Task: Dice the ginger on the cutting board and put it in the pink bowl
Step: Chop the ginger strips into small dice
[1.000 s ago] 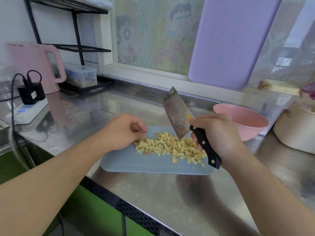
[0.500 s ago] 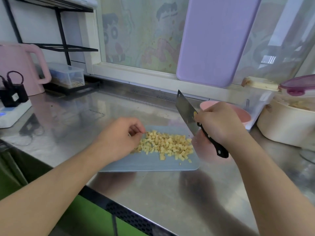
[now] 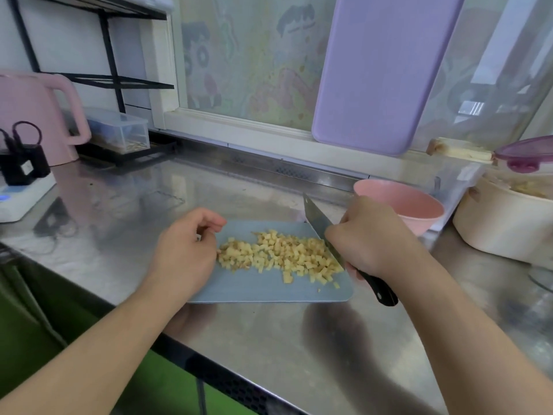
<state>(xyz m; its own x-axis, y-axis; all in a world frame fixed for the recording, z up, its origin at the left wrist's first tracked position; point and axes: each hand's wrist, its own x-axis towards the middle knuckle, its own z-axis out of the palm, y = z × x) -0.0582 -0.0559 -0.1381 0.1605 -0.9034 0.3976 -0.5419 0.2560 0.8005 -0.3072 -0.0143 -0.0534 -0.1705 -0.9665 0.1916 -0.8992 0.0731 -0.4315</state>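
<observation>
A heap of yellow diced ginger lies on the light blue cutting board on the steel counter. My right hand grips the black handle of a cleaver, whose blade comes down at the right end of the heap, edge against the board. My left hand sits at the heap's left end with its fingers loosely curled, holding nothing that I can see. The pink bowl stands just behind my right hand, off the board's far right corner; its inside looks bare.
A cream pot with a purple lid stands at the right. A lilac board leans on the window. At the left are a pink kettle, a clear box and a power strip. The counter's front edge is near.
The cleaver came down from a raised, tilted position to the right end of the ginger heap. My left hand stayed at the heap's left end. The view shifted right.
</observation>
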